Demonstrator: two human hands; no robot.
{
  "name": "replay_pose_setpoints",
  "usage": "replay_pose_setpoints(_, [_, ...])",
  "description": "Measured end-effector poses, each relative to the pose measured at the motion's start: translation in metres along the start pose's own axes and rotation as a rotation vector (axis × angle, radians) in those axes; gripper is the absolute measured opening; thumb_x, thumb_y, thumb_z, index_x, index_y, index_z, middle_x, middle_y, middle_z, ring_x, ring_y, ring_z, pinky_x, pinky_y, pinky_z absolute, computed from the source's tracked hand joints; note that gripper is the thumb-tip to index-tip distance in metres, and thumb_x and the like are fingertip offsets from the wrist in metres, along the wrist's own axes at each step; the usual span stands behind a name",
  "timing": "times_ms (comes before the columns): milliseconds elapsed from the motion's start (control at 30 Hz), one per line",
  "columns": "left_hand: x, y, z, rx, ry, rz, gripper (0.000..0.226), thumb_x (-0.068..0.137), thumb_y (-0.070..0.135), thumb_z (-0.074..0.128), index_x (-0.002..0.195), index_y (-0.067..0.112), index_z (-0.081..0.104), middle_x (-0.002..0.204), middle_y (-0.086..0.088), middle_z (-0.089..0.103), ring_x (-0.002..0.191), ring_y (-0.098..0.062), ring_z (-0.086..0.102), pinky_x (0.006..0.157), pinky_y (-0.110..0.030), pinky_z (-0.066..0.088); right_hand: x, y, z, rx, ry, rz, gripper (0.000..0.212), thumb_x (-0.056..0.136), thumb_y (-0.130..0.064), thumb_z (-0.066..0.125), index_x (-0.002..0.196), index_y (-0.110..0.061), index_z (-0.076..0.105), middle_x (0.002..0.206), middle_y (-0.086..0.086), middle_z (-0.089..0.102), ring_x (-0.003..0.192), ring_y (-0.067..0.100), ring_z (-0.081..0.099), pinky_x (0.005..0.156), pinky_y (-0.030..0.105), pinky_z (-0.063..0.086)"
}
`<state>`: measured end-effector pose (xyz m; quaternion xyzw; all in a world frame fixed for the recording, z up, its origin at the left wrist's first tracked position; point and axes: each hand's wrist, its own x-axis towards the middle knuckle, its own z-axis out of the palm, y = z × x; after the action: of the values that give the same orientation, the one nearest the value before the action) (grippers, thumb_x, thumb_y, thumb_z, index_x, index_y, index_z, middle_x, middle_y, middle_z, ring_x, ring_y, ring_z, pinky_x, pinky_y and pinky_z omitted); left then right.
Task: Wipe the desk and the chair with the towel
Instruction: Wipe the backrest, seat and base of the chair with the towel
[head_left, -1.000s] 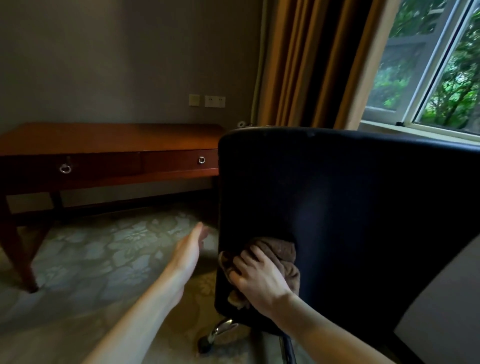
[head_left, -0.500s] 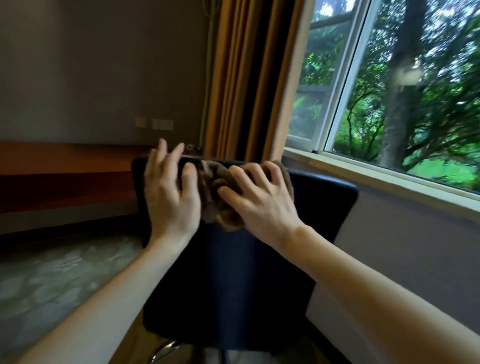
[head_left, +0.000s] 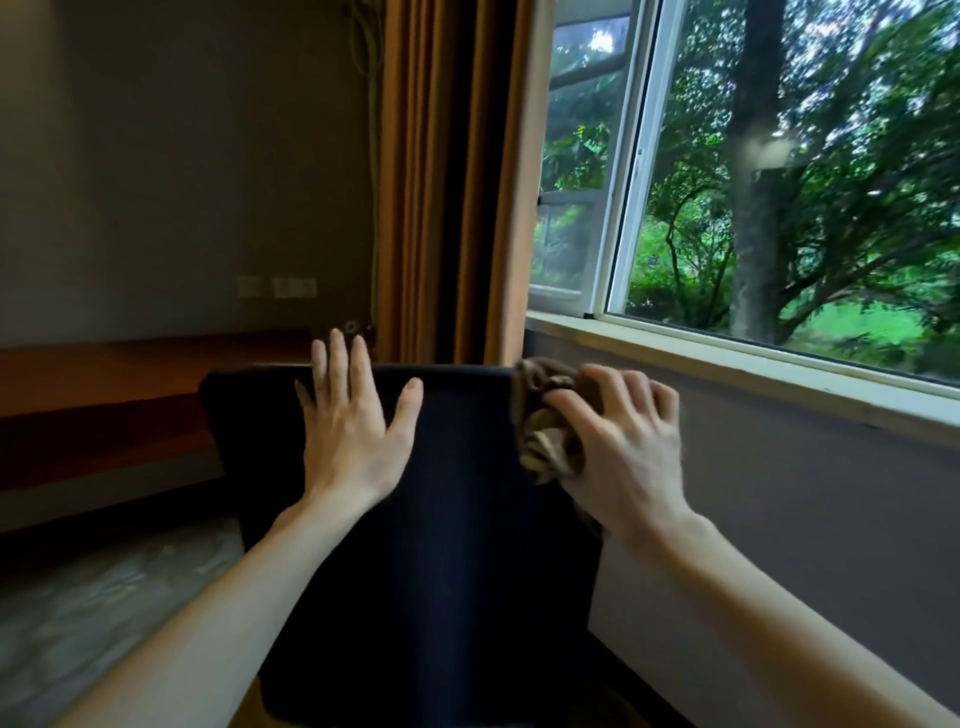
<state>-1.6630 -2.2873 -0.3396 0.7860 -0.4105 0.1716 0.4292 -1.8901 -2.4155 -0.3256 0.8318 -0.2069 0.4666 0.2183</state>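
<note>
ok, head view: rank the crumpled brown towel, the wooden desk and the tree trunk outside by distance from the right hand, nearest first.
1. Crumpled brown towel: gripped in the right hand, at the black chair back's top right corner.
2. Wooden desk: beyond the chair, on the left.
3. Tree trunk: outside, past the white window frame.

black chair (head_left: 457, 519), brown towel (head_left: 545, 415), reddish-brown desk (head_left: 104, 395), orange-brown curtain (head_left: 447, 182), white window frame (head_left: 628, 171).

Only bare parts are shown. The left grip (head_left: 353, 441) and the right grip (head_left: 623, 457) are formed by slender fingers; the left forearm (head_left: 218, 597) and the right forearm (head_left: 779, 603) are left uncovered to the view's lower edge.
</note>
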Motion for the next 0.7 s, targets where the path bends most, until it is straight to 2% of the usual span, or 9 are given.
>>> replay_pose_setpoints(100, [0.004, -0.015, -0.009, 0.005, -0.059, 0.039, 0.078, 0.104, 0.060, 0.025, 0.165, 0.019, 0.000, 0.171, 0.001, -0.017, 0.153, -0.010, -0.026, 0.123, -0.042, -0.014, 0.037, -0.056, -0.001, 0.085, 0.153, -0.137, 0.034, 0.096, -0.049, 0.056, 0.115, -0.026, 0.073, 0.127, 0.010, 0.064, 0.110, 0.035, 0.058, 0.093, 0.049, 0.039])
replay_pose_setpoints(167, [0.008, -0.030, -0.013, 0.044, -0.081, 0.073, 0.070, 0.108, 0.049, 0.031, 0.165, 0.022, 0.001, 0.171, 0.001, -0.018, 0.153, -0.010, -0.028, 0.125, -0.045, -0.011, 0.060, -0.086, 0.011, 0.067, 0.103, -0.212, 0.032, 0.091, -0.040, 0.062, 0.118, -0.026, 0.070, 0.131, 0.010, 0.061, 0.113, 0.035, 0.055, 0.097, 0.050, 0.038])
replay_pose_setpoints(233, [0.012, -0.041, -0.018, 0.103, -0.092, 0.043, 0.064, 0.110, 0.041, 0.029, 0.165, 0.026, 0.002, 0.171, 0.003, -0.019, 0.152, -0.011, -0.028, 0.126, -0.049, -0.010, 0.079, -0.102, 0.025, 0.037, -0.016, -0.213, 0.035, 0.087, -0.038, 0.058, 0.119, -0.026, 0.066, 0.129, 0.010, 0.059, 0.112, 0.036, 0.054, 0.097, 0.052, 0.037])
replay_pose_setpoints(300, [0.015, -0.045, -0.025, 0.150, -0.113, -0.032, 0.061, 0.110, 0.041, 0.024, 0.165, 0.030, 0.000, 0.170, 0.005, -0.021, 0.153, -0.010, -0.027, 0.125, -0.051, -0.016, 0.092, -0.103, 0.031, 0.025, -0.122, -0.139, 0.038, 0.083, -0.037, 0.064, 0.119, -0.025, 0.066, 0.122, 0.010, 0.059, 0.108, 0.036, 0.054, 0.092, 0.052, 0.039])
replay_pose_setpoints(367, [0.020, -0.044, -0.034, 0.160, -0.143, -0.079, 0.065, 0.106, 0.049, 0.020, 0.165, 0.030, 0.002, 0.171, 0.004, -0.020, 0.154, -0.011, -0.025, 0.122, -0.051, -0.021, 0.099, -0.095, 0.025, 0.025, -0.194, -0.078, 0.039, 0.079, -0.035, 0.071, 0.117, -0.025, 0.067, 0.118, 0.010, 0.059, 0.107, 0.037, 0.055, 0.088, 0.051, 0.041])
replay_pose_setpoints(467, [0.027, -0.052, -0.047, 0.145, -0.187, -0.125, 0.081, 0.089, 0.059, 0.016, 0.165, 0.032, 0.003, 0.171, 0.006, -0.018, 0.155, -0.009, -0.022, 0.122, -0.050, -0.022, 0.094, -0.063, 0.007, 0.003, -0.290, 0.056, 0.044, 0.077, -0.035, 0.069, 0.121, -0.031, 0.065, 0.121, 0.004, 0.059, 0.113, 0.035, 0.054, 0.090, 0.048, 0.039])
replay_pose_setpoints(567, [0.038, -0.070, -0.060, 0.206, -0.248, -0.176, 0.084, 0.088, 0.064, 0.018, 0.165, 0.034, 0.000, 0.171, 0.008, -0.018, 0.155, -0.009, -0.020, 0.122, -0.052, -0.020, 0.066, -0.023, -0.012, 0.013, -0.350, 0.191, 0.046, 0.079, -0.034, 0.067, 0.124, -0.035, 0.061, 0.121, 0.002, 0.057, 0.113, 0.034, 0.054, 0.089, 0.046, 0.040])
replay_pose_setpoints(633, [0.044, -0.077, -0.066, 0.250, -0.259, -0.227, 0.083, 0.093, 0.065, 0.020, 0.165, 0.030, -0.003, 0.171, 0.004, -0.017, 0.157, -0.014, -0.018, 0.123, -0.055, -0.017, 0.043, -0.007, -0.022, 0.100, -0.351, 0.244, 0.041, 0.082, -0.034, 0.066, 0.123, -0.036, 0.060, 0.118, 0.000, 0.057, 0.109, 0.032, 0.055, 0.088, 0.045, 0.042])
replay_pose_setpoints(700, [0.044, -0.071, -0.066, 0.255, -0.243, -0.295, 0.083, 0.096, 0.065, 0.021, 0.165, 0.025, -0.003, 0.172, -0.002, -0.013, 0.158, -0.019, -0.016, 0.123, -0.058, -0.014, 0.025, -0.001, -0.024, 0.344, -0.323, 0.382, 0.039, 0.081, -0.031, 0.065, 0.120, -0.038, 0.063, 0.113, -0.004, 0.059, 0.104, 0.029, 0.059, 0.087, 0.043, 0.048])
